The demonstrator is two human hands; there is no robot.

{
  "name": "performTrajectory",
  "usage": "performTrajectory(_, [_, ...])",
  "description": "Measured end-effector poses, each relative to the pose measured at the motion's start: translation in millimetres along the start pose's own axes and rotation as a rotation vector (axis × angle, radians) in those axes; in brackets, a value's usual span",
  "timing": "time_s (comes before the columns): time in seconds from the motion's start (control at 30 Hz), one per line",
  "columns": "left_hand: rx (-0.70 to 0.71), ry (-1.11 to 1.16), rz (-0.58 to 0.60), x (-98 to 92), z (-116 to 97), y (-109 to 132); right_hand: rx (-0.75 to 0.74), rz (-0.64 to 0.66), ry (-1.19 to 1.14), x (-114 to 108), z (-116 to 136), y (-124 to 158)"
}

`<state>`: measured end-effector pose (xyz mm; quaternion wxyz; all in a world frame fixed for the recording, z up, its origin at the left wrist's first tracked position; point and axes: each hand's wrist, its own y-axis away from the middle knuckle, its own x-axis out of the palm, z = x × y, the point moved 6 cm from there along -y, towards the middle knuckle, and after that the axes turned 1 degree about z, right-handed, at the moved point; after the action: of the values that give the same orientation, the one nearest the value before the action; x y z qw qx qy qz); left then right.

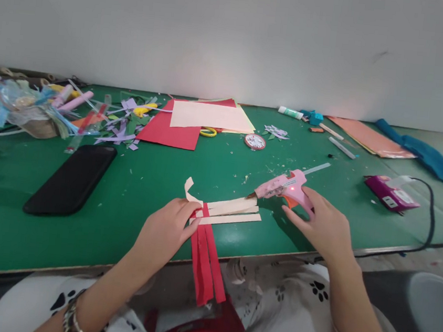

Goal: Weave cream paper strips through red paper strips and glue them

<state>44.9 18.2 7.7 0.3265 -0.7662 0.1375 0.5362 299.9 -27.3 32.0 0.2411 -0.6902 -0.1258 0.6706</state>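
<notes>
Red paper strips [206,259] and cream paper strips [235,219] cross in a woven patch near the table's front edge. The red ones hang over the edge, while the cream ones point right. My left hand [167,226] pinches the crossing, and a curled cream end rises beside its fingers. In my right hand [322,224] is the handle of a pink glue gun [277,186], lying on its side with a small light lit. Its nozzle is at the far end of the upper cream strip; whether they touch is unclear.
A black phone [72,179] lies at left, near purple paper scraps [120,129]. Behind the strips are red sheets [173,132], a pale pink sheet [206,117] and yellow-handled scissors [208,132]. A purple power adapter [392,194] with a black cord sits at right.
</notes>
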Motion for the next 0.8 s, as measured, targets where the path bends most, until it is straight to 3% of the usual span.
performTrajectory(0.47, [-0.007,0.009,0.004,3.2,2,2,-0.084,-0.016,0.074,2,-1,3])
performTrajectory(0.67, [-0.015,0.014,0.016,4.3,3,2,-0.013,-0.022,0.049,-3,-11,3])
performTrajectory(0.8, [0.000,-0.009,0.000,3.0,1,2,0.184,-0.009,0.054,-3,-38,0])
